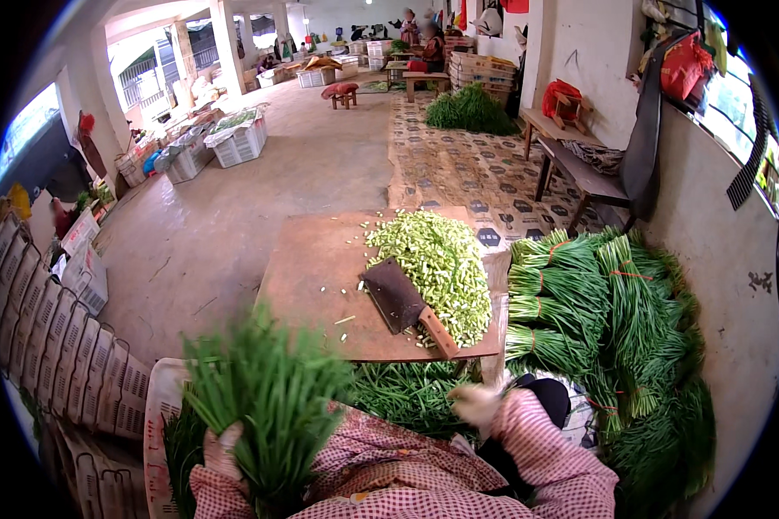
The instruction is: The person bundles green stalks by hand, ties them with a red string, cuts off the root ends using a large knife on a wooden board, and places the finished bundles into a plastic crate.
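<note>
At the lower left, my left hand (222, 451) is closed around a big bunch of long green chives (273, 402), whose tops are smeared by motion. My right hand (476, 405) is near my right knee, just below the board's front edge; it is blurred and its fingers cannot be made out. Before me stands a brown wooden board (307, 290). A cleaver (395, 296) with a wooden handle lies flat on it, touching a heap of chopped pale green stems (437, 268). Loose greens (407, 394) lie beneath the board's front edge.
Tied bundles of long green stalks (563, 303) are stacked to my right by the wall. A white crate (160, 406) stands at my left, beside stacked crates (56, 320). Farther off are a bench (593, 169), a green pile (469, 111), white crates (236, 143) and other people.
</note>
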Action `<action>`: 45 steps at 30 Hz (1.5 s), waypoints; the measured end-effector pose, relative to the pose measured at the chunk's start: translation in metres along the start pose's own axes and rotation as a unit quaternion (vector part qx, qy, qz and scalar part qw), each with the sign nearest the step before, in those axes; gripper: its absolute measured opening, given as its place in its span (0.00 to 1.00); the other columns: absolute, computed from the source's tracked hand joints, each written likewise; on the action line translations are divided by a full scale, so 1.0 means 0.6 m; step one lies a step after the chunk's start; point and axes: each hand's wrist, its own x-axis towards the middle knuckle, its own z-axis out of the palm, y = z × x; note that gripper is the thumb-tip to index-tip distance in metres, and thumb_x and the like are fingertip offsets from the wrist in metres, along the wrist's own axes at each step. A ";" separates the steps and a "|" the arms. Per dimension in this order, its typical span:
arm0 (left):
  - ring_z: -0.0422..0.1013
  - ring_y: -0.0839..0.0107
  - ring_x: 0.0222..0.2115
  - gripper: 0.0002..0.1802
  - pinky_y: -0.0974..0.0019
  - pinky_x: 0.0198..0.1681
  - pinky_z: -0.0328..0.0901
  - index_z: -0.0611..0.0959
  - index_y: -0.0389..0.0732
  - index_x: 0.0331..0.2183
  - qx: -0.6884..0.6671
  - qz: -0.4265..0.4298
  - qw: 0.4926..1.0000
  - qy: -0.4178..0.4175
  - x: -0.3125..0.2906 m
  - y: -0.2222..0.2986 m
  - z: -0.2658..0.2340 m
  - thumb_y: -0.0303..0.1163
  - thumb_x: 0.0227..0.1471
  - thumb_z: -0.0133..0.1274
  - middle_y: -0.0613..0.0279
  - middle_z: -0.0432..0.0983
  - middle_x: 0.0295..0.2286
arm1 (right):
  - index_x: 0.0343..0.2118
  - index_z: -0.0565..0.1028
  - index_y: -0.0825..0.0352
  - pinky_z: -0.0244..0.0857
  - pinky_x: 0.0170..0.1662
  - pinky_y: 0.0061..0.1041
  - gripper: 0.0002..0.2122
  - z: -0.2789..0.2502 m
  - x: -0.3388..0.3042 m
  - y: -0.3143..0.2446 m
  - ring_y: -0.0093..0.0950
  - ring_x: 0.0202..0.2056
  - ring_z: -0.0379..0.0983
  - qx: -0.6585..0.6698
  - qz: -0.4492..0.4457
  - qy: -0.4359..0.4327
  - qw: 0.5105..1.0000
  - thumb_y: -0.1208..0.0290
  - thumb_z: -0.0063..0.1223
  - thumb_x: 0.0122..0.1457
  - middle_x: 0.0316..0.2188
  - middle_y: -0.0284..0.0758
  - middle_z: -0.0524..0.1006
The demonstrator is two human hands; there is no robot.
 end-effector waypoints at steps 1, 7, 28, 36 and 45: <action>0.75 0.60 0.37 0.35 0.56 0.42 0.73 0.75 0.34 0.49 -0.007 0.035 0.999 0.025 -0.009 0.017 -0.001 0.39 0.40 0.67 0.54 0.77 0.40 | 0.57 0.68 0.64 0.66 0.55 0.33 0.19 0.045 0.020 0.000 0.33 0.48 0.72 0.087 -0.040 -0.103 0.990 0.72 0.40 0.61 0.54 0.43 0.71; 0.74 0.57 0.39 0.33 0.56 0.46 0.71 0.73 0.33 0.49 0.219 0.154 0.959 0.094 -0.023 0.015 -0.018 0.44 0.47 0.62 0.51 0.76 0.41 | 0.57 0.68 0.64 0.66 0.50 0.25 0.18 0.258 0.112 -0.093 0.22 0.44 0.71 0.345 -0.282 -0.267 0.854 0.68 0.44 0.65 0.46 0.34 0.75; 0.52 0.58 0.62 0.70 0.60 0.64 0.48 0.47 0.38 0.64 0.425 0.029 0.714 -0.556 0.100 -0.077 0.174 0.37 0.28 0.76 0.46 0.55 0.60 | 0.57 0.67 0.64 0.63 0.30 0.18 0.24 0.094 0.087 -0.019 0.21 0.33 0.72 0.735 -0.198 -0.162 0.628 0.53 0.44 0.64 0.40 0.38 0.78; 0.65 0.63 0.53 0.55 0.61 0.60 0.55 0.65 0.36 0.59 0.287 -0.118 0.856 -0.413 0.079 -0.087 0.161 0.44 0.30 0.71 0.55 0.71 0.51 | 0.57 0.67 0.64 0.61 0.24 0.15 0.27 0.067 0.095 -0.003 0.20 0.28 0.73 0.760 -0.204 -0.182 0.589 0.47 0.44 0.63 0.39 0.39 0.78; 0.68 0.66 0.49 0.45 0.63 0.57 0.60 0.70 0.35 0.55 0.213 -0.183 0.914 -0.293 0.057 -0.075 0.160 0.33 0.33 0.69 0.58 0.73 0.47 | 0.43 0.75 0.63 0.52 0.13 0.15 0.16 -0.019 0.073 0.094 0.15 0.12 0.57 0.751 -0.174 0.006 0.637 0.55 0.47 0.64 0.19 0.27 0.72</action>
